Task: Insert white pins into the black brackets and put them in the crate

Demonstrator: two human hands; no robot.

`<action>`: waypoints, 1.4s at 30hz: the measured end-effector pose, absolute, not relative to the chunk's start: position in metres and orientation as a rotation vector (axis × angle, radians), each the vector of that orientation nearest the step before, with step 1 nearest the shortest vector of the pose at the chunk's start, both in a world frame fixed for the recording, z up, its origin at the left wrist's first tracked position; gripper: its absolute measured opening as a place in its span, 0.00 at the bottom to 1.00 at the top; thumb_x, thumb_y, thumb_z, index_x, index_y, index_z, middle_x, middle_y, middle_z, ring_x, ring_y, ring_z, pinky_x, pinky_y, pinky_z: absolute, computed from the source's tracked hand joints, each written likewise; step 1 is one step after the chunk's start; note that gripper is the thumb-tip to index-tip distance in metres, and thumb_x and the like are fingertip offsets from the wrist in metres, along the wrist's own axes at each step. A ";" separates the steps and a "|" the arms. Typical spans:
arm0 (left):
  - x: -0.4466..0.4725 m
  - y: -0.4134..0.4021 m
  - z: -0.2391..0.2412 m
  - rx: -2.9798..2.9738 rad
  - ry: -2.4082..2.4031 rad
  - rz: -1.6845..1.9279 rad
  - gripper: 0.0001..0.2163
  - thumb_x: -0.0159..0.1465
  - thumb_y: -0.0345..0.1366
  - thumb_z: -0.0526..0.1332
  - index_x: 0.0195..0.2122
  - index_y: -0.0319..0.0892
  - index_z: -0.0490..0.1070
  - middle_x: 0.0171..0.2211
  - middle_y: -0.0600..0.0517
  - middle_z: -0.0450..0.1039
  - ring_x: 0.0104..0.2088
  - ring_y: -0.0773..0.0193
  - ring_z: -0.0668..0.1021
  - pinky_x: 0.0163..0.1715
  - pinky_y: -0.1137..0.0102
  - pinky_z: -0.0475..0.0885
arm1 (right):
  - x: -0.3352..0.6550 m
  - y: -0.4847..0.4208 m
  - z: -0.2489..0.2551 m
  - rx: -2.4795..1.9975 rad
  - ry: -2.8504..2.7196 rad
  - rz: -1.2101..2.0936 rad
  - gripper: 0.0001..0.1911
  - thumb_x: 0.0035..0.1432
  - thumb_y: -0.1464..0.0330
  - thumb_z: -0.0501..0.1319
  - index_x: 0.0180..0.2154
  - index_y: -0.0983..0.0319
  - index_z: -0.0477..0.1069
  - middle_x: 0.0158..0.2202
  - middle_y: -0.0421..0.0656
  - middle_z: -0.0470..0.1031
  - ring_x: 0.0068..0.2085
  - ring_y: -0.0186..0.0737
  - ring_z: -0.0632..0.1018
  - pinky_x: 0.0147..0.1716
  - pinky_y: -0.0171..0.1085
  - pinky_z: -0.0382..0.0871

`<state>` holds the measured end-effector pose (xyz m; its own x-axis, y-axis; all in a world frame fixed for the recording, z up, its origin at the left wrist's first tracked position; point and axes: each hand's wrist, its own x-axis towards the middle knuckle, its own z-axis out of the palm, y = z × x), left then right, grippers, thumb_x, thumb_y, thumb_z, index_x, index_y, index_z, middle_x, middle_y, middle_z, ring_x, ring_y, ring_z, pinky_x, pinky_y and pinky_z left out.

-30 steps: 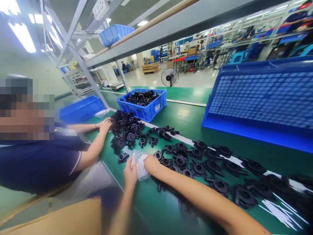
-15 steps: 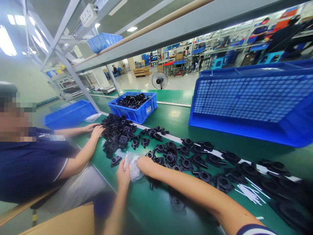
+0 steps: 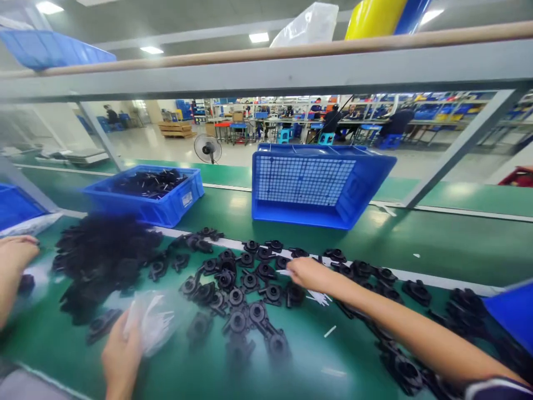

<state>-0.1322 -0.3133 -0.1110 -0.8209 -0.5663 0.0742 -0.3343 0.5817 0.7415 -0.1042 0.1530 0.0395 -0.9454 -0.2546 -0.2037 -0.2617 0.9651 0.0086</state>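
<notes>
My left hand (image 3: 120, 355) is closed on a clear plastic bag (image 3: 156, 322) with small white pieces in it, low at the left over the green belt. My right hand (image 3: 306, 274) reaches out across the spread of black plastic parts (image 3: 245, 280) and pinches a thin white stick at its fingertips. More white sticks (image 3: 320, 298) lie on the belt just under that hand. A blurred heap of black parts (image 3: 100, 250) lies at the left.
A co-worker's hand (image 3: 14, 253) rests at the far left edge. A blue bin (image 3: 170, 206) of black parts stands behind the heap. A blue mesh crate (image 3: 316, 189) lies tipped on its side at centre. Another blue bin corner (image 3: 512, 311) shows at right.
The view has swung right. My right hand left the bag and moved right onto the black parts, picking up a white stick. My left hand keeps the bag.
</notes>
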 end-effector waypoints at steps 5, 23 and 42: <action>-0.128 -0.312 -0.106 0.769 -2.540 -1.049 0.24 0.55 0.49 0.55 0.52 0.50 0.67 0.34 0.49 0.74 0.32 0.55 0.75 0.33 0.63 0.70 | -0.080 0.215 0.002 -0.103 2.883 0.115 0.11 0.51 0.82 0.53 0.31 0.72 0.74 0.32 0.57 0.76 0.36 0.51 0.78 0.32 0.38 0.66; -0.122 -0.306 -0.090 0.744 -2.578 -0.952 0.28 0.52 0.52 0.55 0.52 0.46 0.68 0.32 0.47 0.71 0.29 0.53 0.73 0.36 0.55 0.71 | 0.091 0.137 -0.063 -0.541 2.837 0.124 0.08 0.46 0.79 0.59 0.31 0.65 0.71 0.29 0.45 0.74 0.27 0.42 0.76 0.23 0.37 0.67; -0.129 -0.308 -0.100 0.675 -2.551 -0.954 0.26 0.52 0.47 0.56 0.52 0.43 0.68 0.36 0.46 0.74 0.31 0.54 0.75 0.34 0.61 0.71 | 0.032 0.178 -0.060 -0.637 2.954 0.334 0.12 0.48 0.85 0.53 0.27 0.66 0.70 0.25 0.47 0.72 0.27 0.40 0.75 0.21 0.35 0.61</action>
<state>-0.1286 -0.3081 -0.0998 -0.8316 -0.5372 0.1406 -0.3131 0.6628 0.6802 0.0318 0.1782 -0.0597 -0.9073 -0.3950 -0.1440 -0.4172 0.8883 0.1919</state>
